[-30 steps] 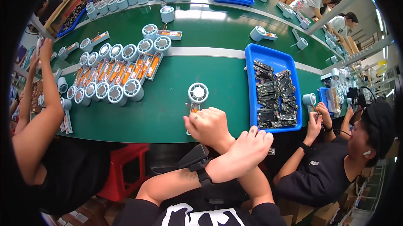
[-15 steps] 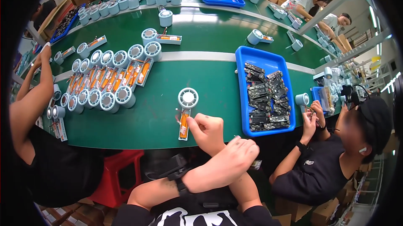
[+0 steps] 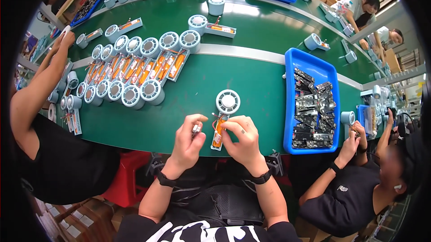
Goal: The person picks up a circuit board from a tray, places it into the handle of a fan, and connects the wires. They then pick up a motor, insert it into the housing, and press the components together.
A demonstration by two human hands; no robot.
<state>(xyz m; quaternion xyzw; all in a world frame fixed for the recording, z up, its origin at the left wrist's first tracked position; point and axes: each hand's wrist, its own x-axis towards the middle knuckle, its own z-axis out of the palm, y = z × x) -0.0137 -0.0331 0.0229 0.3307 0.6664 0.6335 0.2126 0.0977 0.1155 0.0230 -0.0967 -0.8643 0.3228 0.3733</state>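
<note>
Green belt [image 3: 251, 76]: work surface at the near edge, keeping the part within easy reach
Fan unit [image 3: 223, 117]: white round head away from the person, handle tray with orange cell towards them; lies flat between both hands
Right hand [image 3: 241, 138]: fingertips pinching the orange cell, steadying it in the tray
Left hand [image 3: 188, 139]: closed on a small metal piece, held just beside the handle
Blue tray [image 3: 312, 62]: circuit boards, close at the right
</note>
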